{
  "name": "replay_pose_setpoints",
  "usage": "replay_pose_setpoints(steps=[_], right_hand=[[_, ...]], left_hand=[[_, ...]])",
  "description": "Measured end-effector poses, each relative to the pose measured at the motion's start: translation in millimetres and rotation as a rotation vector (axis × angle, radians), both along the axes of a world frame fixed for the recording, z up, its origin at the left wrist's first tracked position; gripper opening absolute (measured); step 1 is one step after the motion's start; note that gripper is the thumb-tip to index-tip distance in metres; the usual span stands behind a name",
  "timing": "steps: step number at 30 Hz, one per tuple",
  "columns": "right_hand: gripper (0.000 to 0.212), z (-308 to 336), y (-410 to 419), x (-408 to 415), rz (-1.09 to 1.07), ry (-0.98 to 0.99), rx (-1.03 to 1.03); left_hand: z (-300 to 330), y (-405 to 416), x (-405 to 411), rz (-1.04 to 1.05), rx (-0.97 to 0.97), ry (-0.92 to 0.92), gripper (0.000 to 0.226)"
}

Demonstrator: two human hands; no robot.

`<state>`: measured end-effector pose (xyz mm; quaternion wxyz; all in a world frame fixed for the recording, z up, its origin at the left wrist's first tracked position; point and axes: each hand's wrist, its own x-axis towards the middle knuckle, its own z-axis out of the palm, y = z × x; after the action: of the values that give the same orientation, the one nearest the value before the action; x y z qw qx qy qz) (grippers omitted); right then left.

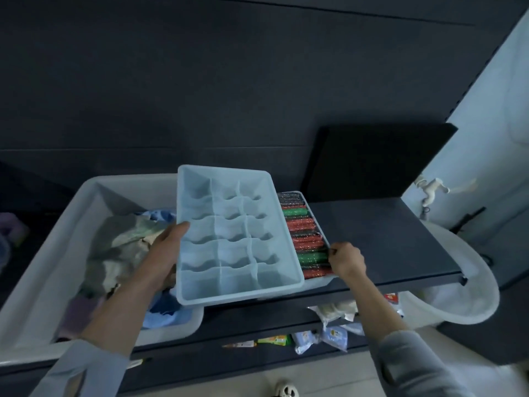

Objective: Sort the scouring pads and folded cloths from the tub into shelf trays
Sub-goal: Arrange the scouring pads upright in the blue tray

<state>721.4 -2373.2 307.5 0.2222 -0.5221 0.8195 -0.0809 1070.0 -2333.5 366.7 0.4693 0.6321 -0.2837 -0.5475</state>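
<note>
A pale blue divided tray (pixel 183 196), its compartments bare, is held up by my left hand (pixel 167 247) gripping its left wall. It overlaps a white tub (pixel 86 196) of crumpled cloths (pixel 123 242) on the left. Partly under its right side sits a second tray (pixel 320 224) on the dark shelf (pixel 386 239), packed with red, green and dark glittery scouring pads (pixel 303 242). My right hand (pixel 346 259) is closed on that tray's near right rim.
A black board (pixel 378 159) leans against the back wall behind the shelf. A round white basin (pixel 472 296) sits at the right. Packaged goods (pixel 323 336) lie on lower shelves. A white wall with a tap (pixel 432 190) stands at the far right.
</note>
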Motion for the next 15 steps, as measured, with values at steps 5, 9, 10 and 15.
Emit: replay_pose_setpoints(steps=[5,9,10,15], right_hand=[[0.024,3.4,13.3,-89.2,-0.146,0.132,0.020],[0.030,9.6,11.3,-149.8,-0.214,0.181,0.023],[0.032,10.8,6.9,-159.7,-0.217,0.194,0.027],[0.037,11.7,-16.2,-173.5,-0.200,0.265,0.035]], left_hand=[[-1.4,-9.0,-41.3,-0.048,-0.002,0.027,0.030],[-10.4,-14.1,-81.1,-0.077,-0.006,0.068,0.023],[-14.6,-16.4,-89.6,-0.086,0.002,0.059,0.022],[-45.5,-28.0,-117.4,-0.118,0.048,-0.015,0.029]])
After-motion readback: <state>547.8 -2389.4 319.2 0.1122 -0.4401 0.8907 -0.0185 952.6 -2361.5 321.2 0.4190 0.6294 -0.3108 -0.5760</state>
